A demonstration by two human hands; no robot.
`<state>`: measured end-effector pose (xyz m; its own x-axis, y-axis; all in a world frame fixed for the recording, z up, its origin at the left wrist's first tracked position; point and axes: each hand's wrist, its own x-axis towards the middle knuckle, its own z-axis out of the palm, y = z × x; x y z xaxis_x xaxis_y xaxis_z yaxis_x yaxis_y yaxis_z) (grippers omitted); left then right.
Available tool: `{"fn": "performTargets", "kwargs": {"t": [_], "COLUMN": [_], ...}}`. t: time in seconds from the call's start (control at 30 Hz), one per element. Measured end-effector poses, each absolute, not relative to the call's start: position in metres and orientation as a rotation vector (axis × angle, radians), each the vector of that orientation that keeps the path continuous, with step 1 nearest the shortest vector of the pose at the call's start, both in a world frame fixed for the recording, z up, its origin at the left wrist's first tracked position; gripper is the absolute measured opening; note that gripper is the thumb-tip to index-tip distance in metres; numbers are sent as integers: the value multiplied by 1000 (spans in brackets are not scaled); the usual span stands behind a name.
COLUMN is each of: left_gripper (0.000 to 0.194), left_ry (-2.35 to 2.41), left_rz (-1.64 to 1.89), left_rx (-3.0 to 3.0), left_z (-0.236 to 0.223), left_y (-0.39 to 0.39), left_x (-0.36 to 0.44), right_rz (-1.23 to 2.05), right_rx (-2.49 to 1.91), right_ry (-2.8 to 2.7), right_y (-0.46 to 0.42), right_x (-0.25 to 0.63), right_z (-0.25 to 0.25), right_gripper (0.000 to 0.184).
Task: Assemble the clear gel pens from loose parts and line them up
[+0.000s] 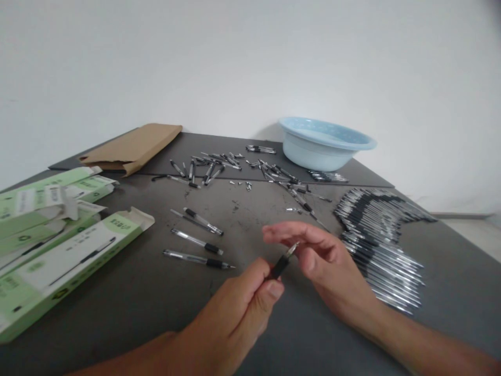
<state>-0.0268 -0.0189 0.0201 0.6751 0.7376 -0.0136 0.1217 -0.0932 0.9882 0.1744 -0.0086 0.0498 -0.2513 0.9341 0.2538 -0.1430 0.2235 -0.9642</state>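
My left hand (250, 297) is closed around a pen (281, 265) with a black grip, its metal tip pointing up and to the right. The rest of the barrel is hidden inside the fist. Close to that tip is my right hand (324, 266), fingers curved and apart with a gap between thumb and forefinger; I see nothing held in it. Left of my hands lie a clear pen with a black grip (198, 259), another clear pen (197, 241) above it, and a pen with a thin tube beside it (203, 221).
Many finished-looking pens (387, 271) lie in dense rows at right. Loose pen parts (211, 169) are scattered toward the back. A blue basin (321, 151) stands at the back right, a brown cardboard envelope (136, 146) at the back left. Green-and-white pen boxes (86, 266) fill the left side.
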Motion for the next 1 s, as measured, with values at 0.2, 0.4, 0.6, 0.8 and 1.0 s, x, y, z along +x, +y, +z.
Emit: {"fn": "performTargets", "kwargs": {"t": [0.2, 0.4, 0.6, 0.8, 1.0], "left_gripper": [45, 42, 41, 43, 43], "left_ry": [697, 728, 746, 702, 748], "left_rz": [662, 686, 671, 658, 662], "left_rx": [1562, 1599, 1616, 1538, 1585], "left_z": [17, 18, 22, 21, 18], "left_y": [-20, -18, -15, -17, -15], "left_x": [-25, -24, -26, -26, -27], "right_rz": [1274, 1142, 1132, 1227, 1085], "right_rx": [-824, -973, -1034, -869, -980], "right_ry": [-1530, -1535, -1475, -1476, -1551], "right_y": [-11, -6, -6, -7, -4], "right_x": [174, 177, 176, 175, 176], "right_z": [56, 58, 55, 50, 59], "right_gripper": [23, 16, 11, 20, 16]}}
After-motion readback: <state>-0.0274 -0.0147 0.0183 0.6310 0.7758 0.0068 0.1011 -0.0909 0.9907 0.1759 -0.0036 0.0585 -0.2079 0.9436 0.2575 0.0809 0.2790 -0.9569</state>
